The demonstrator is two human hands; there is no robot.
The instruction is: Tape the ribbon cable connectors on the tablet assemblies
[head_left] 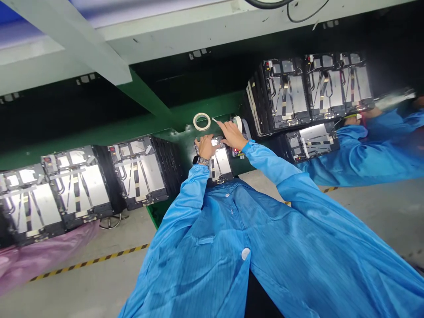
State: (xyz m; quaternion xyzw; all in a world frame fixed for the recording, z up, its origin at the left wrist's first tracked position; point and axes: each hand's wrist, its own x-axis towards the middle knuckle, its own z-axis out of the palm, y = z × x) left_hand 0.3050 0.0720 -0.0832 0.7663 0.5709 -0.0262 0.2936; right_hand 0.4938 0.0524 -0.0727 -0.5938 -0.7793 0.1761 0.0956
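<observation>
A flat device panel with a silver plate, black frame and dark cables lies close against my blue smock. My left hand, with a dark watch at its wrist, rests on the panel's upper left part, fingers spread. Over the upper right edge is my right hand, index finger stretched out and thumb near the panel. A small white strip shows at that index fingertip; how it is gripped is hard to see. Beyond the hands lies a cream tape roll. A white roll stands beside my right hand.
Stacks of similar panels stand at left and at right. A co-worker's blue sleeve reaches to another panel on the right. A pale beam crosses above the green bench.
</observation>
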